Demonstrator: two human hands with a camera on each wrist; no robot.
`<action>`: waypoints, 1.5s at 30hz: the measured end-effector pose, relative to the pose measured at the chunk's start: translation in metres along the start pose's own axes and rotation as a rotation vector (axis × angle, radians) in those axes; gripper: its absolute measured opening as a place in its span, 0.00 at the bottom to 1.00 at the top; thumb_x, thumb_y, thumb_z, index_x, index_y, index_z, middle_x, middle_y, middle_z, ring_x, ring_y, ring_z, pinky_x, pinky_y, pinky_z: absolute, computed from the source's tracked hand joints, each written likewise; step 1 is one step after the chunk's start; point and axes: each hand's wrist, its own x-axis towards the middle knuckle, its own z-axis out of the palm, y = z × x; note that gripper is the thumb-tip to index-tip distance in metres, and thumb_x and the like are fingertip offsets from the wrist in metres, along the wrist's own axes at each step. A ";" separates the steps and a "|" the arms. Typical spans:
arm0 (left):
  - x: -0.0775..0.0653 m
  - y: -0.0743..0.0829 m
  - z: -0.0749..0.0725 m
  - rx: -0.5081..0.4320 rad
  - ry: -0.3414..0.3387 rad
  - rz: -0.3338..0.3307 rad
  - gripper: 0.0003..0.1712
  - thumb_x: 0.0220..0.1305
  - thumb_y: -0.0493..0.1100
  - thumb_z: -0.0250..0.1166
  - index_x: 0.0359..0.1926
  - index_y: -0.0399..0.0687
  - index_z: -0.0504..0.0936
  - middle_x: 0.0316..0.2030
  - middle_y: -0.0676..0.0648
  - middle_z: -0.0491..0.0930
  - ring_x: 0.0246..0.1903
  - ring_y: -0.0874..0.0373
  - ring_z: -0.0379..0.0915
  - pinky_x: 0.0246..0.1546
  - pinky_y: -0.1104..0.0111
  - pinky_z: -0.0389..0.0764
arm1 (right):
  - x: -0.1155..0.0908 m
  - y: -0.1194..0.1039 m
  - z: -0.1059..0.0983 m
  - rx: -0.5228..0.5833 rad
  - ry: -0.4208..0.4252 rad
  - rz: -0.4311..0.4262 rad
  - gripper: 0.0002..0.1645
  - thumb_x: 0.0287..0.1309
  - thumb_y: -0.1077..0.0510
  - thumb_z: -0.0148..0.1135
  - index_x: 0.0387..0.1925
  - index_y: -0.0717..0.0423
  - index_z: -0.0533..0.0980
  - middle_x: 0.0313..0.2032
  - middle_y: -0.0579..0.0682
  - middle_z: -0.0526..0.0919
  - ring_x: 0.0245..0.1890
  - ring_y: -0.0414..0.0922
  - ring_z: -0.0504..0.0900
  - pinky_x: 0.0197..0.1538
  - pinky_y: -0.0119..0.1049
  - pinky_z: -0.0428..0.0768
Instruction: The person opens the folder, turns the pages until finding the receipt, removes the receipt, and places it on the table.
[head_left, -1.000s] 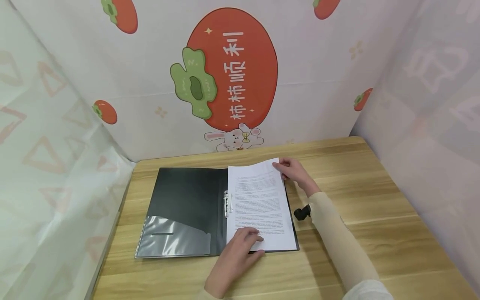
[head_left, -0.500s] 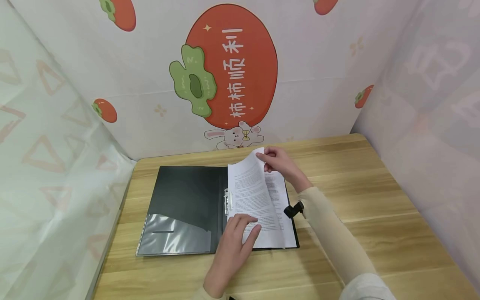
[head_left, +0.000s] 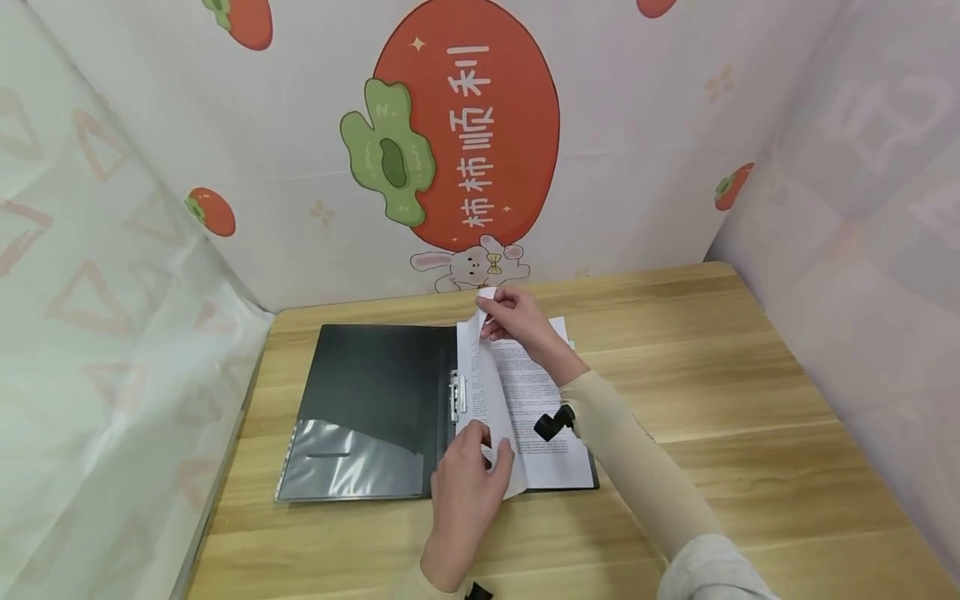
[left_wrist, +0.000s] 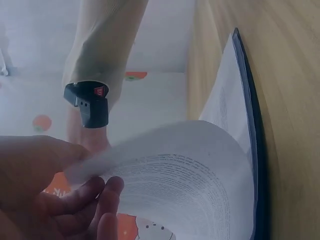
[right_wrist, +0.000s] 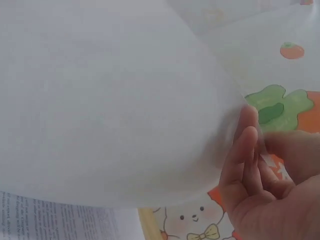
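Observation:
A black ring binder (head_left: 375,375) lies opened flat on the table, printed sheets (head_left: 551,462) on its right side. My right hand (head_left: 517,321) pinches the far outer corner of the top sheet of paper (head_left: 491,400), which curls up and over toward the metal clip (head_left: 457,396). In the right wrist view, the sheet's blank back (right_wrist: 115,100) fills much of the picture. My left hand (head_left: 468,479) is at the sheet's near end, fingers loosely bent and thumb apart. The left wrist view shows the curled sheet (left_wrist: 190,170) passing by those fingers; whether they touch it is unclear.
A clear pocket (head_left: 352,462) covers the lower part of the binder's left cover. Wooden tabletop (head_left: 712,375) surrounds the binder. Printed cloth (head_left: 637,167) hangs behind the table and on both sides.
My right hand has lifted the top sheet's corner and carried it left, uncovering the printed page beneath. My left hand has come up off the sheet, its thumb and fingers drawing closer together.

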 end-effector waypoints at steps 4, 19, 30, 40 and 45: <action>0.005 -0.006 -0.013 -0.042 -0.029 -0.062 0.09 0.65 0.43 0.71 0.33 0.48 0.79 0.21 0.57 0.73 0.18 0.69 0.69 0.17 0.68 0.67 | -0.002 -0.003 -0.004 -0.094 0.039 -0.020 0.24 0.73 0.41 0.65 0.47 0.59 0.73 0.33 0.54 0.82 0.25 0.45 0.86 0.33 0.35 0.85; 0.028 -0.075 -0.085 -0.010 0.026 -0.356 0.18 0.73 0.49 0.68 0.46 0.35 0.85 0.37 0.40 0.87 0.37 0.46 0.82 0.39 0.51 0.80 | 0.001 0.038 -0.075 -0.378 0.183 0.010 0.21 0.79 0.47 0.57 0.52 0.62 0.80 0.41 0.58 0.84 0.24 0.44 0.83 0.32 0.33 0.83; 0.025 -0.129 -0.093 0.016 -0.013 -0.429 0.23 0.75 0.49 0.65 0.49 0.28 0.82 0.40 0.32 0.85 0.40 0.38 0.82 0.41 0.46 0.80 | 0.007 0.079 -0.115 -0.636 0.301 0.034 0.22 0.74 0.56 0.62 0.60 0.68 0.78 0.57 0.67 0.81 0.51 0.59 0.82 0.51 0.51 0.84; 0.024 -0.157 -0.078 0.088 -0.171 -0.504 0.23 0.74 0.50 0.64 0.48 0.29 0.79 0.41 0.33 0.84 0.39 0.39 0.81 0.39 0.44 0.79 | 0.004 0.093 -0.116 -0.612 0.378 0.019 0.22 0.74 0.53 0.63 0.59 0.66 0.79 0.53 0.64 0.83 0.53 0.58 0.82 0.49 0.48 0.84; 0.025 -0.166 -0.072 0.118 -0.209 -0.539 0.23 0.75 0.50 0.63 0.49 0.30 0.78 0.40 0.34 0.82 0.36 0.42 0.78 0.35 0.48 0.78 | 0.002 0.089 -0.112 -0.592 0.394 0.014 0.20 0.74 0.53 0.64 0.58 0.62 0.81 0.53 0.62 0.83 0.53 0.57 0.83 0.45 0.42 0.83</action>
